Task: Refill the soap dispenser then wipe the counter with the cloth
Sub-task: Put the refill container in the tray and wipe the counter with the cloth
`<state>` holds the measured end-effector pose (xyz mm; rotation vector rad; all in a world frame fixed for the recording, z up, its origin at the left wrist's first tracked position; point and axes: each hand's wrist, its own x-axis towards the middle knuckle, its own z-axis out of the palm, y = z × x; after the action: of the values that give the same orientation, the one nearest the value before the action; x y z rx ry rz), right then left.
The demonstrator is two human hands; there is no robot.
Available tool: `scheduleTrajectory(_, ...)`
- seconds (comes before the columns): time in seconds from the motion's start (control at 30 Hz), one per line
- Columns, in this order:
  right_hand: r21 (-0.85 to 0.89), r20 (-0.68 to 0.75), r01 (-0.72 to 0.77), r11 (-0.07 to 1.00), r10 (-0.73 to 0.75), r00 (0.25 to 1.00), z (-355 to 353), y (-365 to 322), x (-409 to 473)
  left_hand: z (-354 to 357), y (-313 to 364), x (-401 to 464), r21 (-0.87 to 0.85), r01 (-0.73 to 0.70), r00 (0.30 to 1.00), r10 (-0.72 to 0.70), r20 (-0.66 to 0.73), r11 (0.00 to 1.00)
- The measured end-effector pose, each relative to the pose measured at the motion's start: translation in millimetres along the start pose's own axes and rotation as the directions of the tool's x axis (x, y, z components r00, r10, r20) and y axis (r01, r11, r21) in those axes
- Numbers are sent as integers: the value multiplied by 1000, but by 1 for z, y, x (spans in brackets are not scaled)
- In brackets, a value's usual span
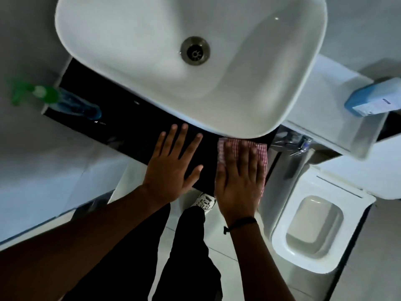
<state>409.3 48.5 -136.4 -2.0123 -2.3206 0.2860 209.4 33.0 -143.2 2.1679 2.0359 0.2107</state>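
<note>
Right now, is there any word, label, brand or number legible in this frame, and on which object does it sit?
Nothing here can be read.
Blue bottle at far right: white label with print, too small and blurred to read.
Green-capped bottle at left: motion-blurred, no text shows.
Checked cloth under the right hand, and the sink: no print.

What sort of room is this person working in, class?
Almost certainly a bathroom: a white ceramic basin with a metal drain sits on a black glossy counter, and a white square toilet stands beside it.

Red-and-white checked cloth [243,157], black counter [134,131], white sink [152,90], green-capped blue bottle [71,103].
</note>
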Motion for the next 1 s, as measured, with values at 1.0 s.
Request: scheduleTrajectory(1.0,-11,85,131,991,-130,988,18,-54,-4,-7,-96,-23,19,23,998,-22,-66,1000)
